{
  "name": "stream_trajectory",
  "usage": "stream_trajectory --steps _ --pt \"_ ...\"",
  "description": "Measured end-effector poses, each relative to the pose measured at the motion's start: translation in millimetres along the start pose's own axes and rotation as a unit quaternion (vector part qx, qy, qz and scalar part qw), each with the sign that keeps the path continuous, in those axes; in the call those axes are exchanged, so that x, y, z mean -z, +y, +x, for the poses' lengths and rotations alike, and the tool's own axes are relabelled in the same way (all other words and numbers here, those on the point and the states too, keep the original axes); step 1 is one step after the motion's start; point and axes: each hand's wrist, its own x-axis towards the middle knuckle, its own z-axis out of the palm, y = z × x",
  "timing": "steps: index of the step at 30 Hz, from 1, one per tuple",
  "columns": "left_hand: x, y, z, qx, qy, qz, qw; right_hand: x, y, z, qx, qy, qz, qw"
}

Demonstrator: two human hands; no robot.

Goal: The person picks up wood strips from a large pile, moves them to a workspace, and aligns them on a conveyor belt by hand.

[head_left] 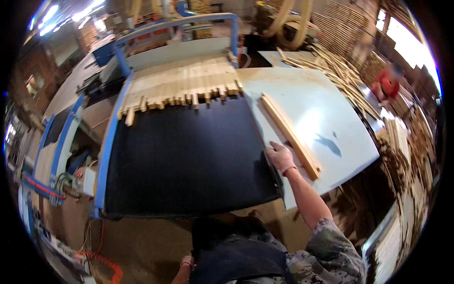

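Note:
My right hand (282,158), in a pale glove with a reddish cuff, rests at the seam between the black conveyor belt (189,156) and the light-blue table (347,118). Its fingers look curled, and whatever may be under them is hidden. Just right of it, a few long wooden strips (291,135) lie side by side on that table. Low by my leg hangs my left hand (187,261), away from the belt, its fingers out of clear sight. At the belt's far end, many wooden strips (184,80) lie packed together with uneven near ends.
A blue frame (177,22) arches over the belt's far end. Loose strips (331,75) pile up behind the table. At the far right sits a person in red (388,85), near stacked wood (399,146). A coiled orange hose (106,265) lies at lower left.

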Motion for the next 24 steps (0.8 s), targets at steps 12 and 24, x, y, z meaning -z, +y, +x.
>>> stream_trajectory --steps 12,24 --pt "82.1 8.5 10.5 0.028 0.075 -0.275 0.958 79.8 51.3 -21.3 0.005 0.164 -0.287 0.944" --pt "170.9 74.2 27.4 -0.054 0.040 -0.286 0.956 52.6 72.8 -46.9 -0.059 0.116 -0.206 0.970"
